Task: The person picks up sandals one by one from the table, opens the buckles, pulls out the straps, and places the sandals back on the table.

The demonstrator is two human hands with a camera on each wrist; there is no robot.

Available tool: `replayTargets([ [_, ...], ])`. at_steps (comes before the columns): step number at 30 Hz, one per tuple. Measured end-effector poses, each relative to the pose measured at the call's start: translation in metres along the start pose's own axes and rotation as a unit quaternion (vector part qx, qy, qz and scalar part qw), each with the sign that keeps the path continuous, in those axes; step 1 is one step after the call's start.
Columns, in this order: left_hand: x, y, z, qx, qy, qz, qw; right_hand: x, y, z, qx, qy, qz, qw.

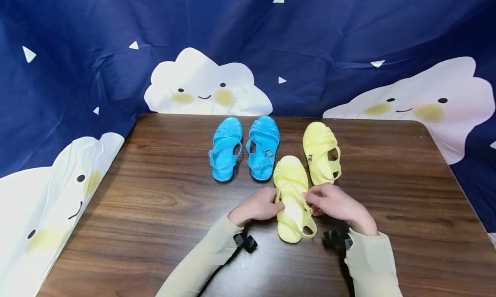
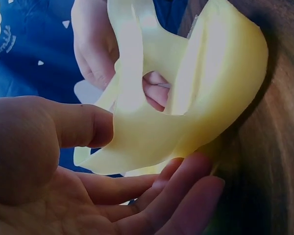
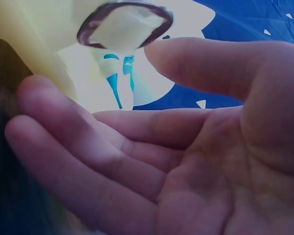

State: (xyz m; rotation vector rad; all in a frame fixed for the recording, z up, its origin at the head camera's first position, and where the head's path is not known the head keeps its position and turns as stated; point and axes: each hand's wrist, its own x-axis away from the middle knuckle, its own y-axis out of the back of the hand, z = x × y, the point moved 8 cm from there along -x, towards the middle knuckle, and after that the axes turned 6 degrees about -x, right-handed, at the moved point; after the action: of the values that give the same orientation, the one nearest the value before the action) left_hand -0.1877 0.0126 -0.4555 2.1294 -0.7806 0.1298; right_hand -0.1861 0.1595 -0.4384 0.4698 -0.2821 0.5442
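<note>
- Navy fabric backdrop with smiling clouds is hanging behind a dark wood-grain table.
- Left blue jelly sandal is lying near the table's far edge, toe pointing away from the person.
- Left hand is holding the near yellow sandal's left side: thumb pressing on the strap, fingers curving by the sole edge.
- Right blue jelly sandal is sitting just beside its mate, also toe-away.
- Near yellow jelly sandal is sitting between both hands, toe just beside the right blue heel; cannot tell if its sole is fully touching wood.
- Far yellow jelly sandal is lying beyond it, slightly right, toe-away.
- Right hand is holding the near one's right side, thumb touching by the buckle, fingers half-curling below.
</note>
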Motion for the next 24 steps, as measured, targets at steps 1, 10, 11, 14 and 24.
replayTargets([
  [1, 0.0, 0.0, 0.001, -0.001, 0.002, 0.003, 1.0, -0.001, -0.001, 0.0, 0.001, 0.002, 0.0, 1.0],
  [10, -0.001, 0.0, 0.0, -0.019, -0.006, 0.0, 0.9998, 0.001, 0.005, -0.001, 0.02, 0.015, -0.005, 0.9997],
  [11, -0.001, 0.0, 0.0, -0.022, -0.009, -0.001, 0.9997, 0.002, 0.007, -0.001, 0.02, 0.018, -0.003, 0.9996],
  [14, 0.0, 0.0, 0.0, -0.027, -0.012, -0.004, 0.9996, 0.006, 0.01, 0.0, 0.009, 0.026, 0.004, 0.9996],
  [24, 0.008, 0.01, -0.01, -0.071, -0.02, -0.067, 0.995, 0.02, 0.016, 0.002, 0.035, 0.074, 0.048, 0.9955],
])
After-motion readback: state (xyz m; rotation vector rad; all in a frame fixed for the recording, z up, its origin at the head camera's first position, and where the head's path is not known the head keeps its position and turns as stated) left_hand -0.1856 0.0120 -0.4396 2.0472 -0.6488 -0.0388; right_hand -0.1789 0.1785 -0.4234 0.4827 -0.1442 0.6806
